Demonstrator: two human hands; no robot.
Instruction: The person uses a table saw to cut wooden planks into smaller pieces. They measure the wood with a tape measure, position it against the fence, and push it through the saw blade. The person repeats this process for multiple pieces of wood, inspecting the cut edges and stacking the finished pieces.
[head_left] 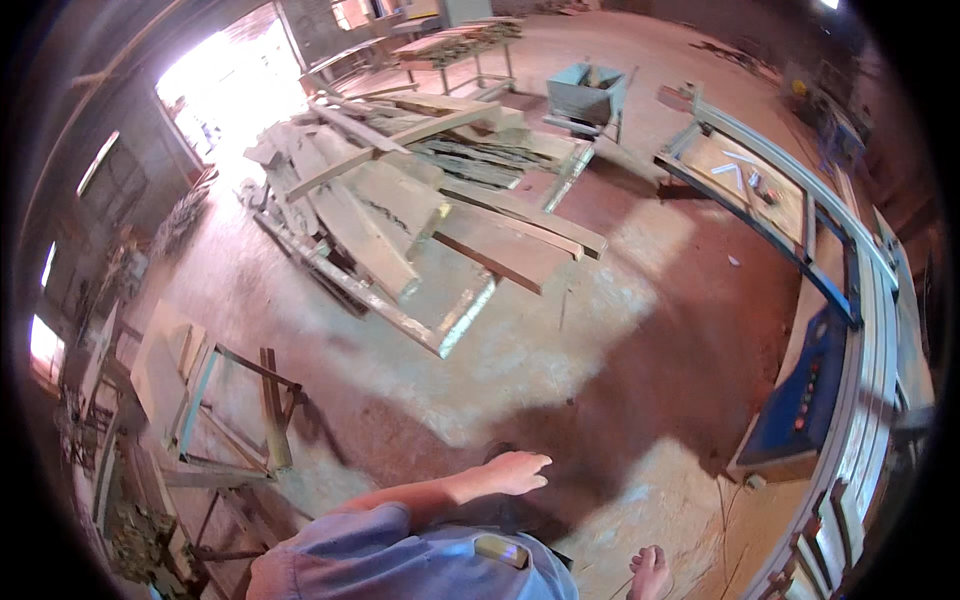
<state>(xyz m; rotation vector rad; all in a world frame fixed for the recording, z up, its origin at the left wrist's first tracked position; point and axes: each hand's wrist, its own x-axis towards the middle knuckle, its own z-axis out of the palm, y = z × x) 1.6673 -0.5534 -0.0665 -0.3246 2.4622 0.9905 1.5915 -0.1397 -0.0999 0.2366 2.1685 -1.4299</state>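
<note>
My left hand (517,472) reaches across in front of my body over the floor, its fingers loosely stretched and apart, holding nothing. Low at the right, my right hand (650,572) hangs with its fingers curled in, and I see nothing in it. A small yellowish, block-like thing (502,551) sits at the front of my blue-grey shirt (390,565). Neither hand touches the stack of rough-sawn boards (370,220), which lies farther ahead on a low metal frame (465,318).
A long machine with a blue control panel (803,385) and metal rails (868,400) runs along the right. Its wooden bed (735,160) carries small loose pieces. Ahead stands a light-blue cart (585,95). A metal-and-wood stand (205,400) is at the left.
</note>
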